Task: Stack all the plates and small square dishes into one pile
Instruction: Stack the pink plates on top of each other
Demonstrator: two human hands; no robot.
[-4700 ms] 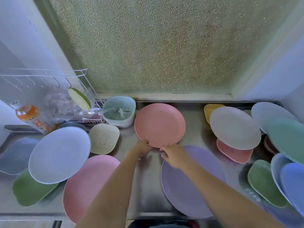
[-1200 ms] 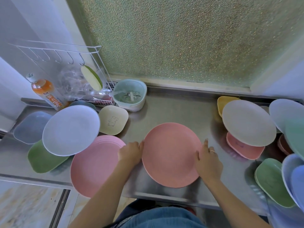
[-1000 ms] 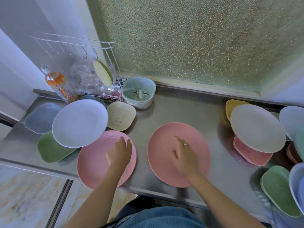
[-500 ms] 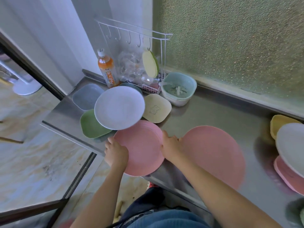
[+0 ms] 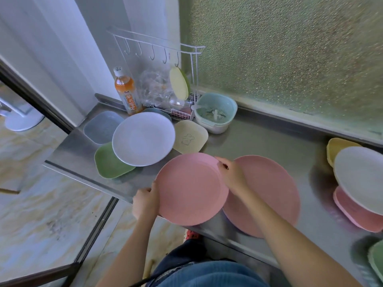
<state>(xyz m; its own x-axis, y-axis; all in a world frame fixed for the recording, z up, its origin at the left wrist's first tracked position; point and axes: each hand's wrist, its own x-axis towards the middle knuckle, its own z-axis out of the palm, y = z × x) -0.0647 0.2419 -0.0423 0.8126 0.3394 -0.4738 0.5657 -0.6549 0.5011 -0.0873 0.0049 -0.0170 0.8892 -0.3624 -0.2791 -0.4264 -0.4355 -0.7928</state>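
Both hands grip one pink plate point(image 5: 191, 188) at the front edge of the steel counter point(image 5: 269, 141): the left hand point(image 5: 145, 203) clasps its near-left rim, the right hand point(image 5: 232, 175) pinches its far-right rim. That plate overlaps the left edge of a second pink plate point(image 5: 269, 193) lying flat beside it. Toward the counter's left end a white plate point(image 5: 143, 138) rests over a green square dish point(image 5: 109, 162) and a grey-blue square dish point(image 5: 101, 126), with a cream square dish point(image 5: 189, 136) just beside it. At the back edge a pale green strainer bowl point(image 5: 215, 114) holds a small white piece. A wire rack point(image 5: 165, 59) holds clear glassware and a yellow-green dish on edge; an orange bottle point(image 5: 126, 92) stands next to it. At the right end another white plate point(image 5: 360, 179) sits over a pink square dish point(image 5: 356, 212) and a yellow one point(image 5: 337, 146).
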